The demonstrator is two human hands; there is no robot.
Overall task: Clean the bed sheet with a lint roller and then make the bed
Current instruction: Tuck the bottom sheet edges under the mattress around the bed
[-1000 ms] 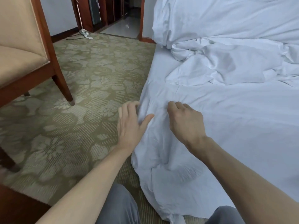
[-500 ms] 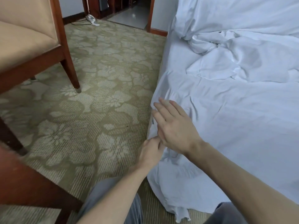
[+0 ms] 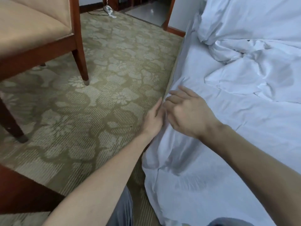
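Note:
The white bed sheet (image 3: 228, 144) covers the mattress on the right and hangs in loose folds over its near corner. My left hand (image 3: 153, 119) lies flat against the side of the bed, fingers straight and pointing along the edge, pressing the sheet in. My right hand (image 3: 187, 111) hovers just over the sheet at the same edge, fingers relaxed and slightly spread, close beside the left hand. A crumpled white duvet (image 3: 254, 69) is bunched further up the bed. No lint roller is in view.
A wooden armchair with a tan cushion (image 3: 32, 35) stands on the patterned carpet (image 3: 105, 103) at the left, its front leg (image 3: 82, 62) about an arm's length from the bed. Dark wooden furniture (image 3: 19, 193) is at the lower left. A white corded object (image 3: 109, 9) lies near the doorway.
My left hand has gone from curled low on the hanging sheet to flat along the bed's side, further up. My right hand stayed at the edge and moved slightly forward.

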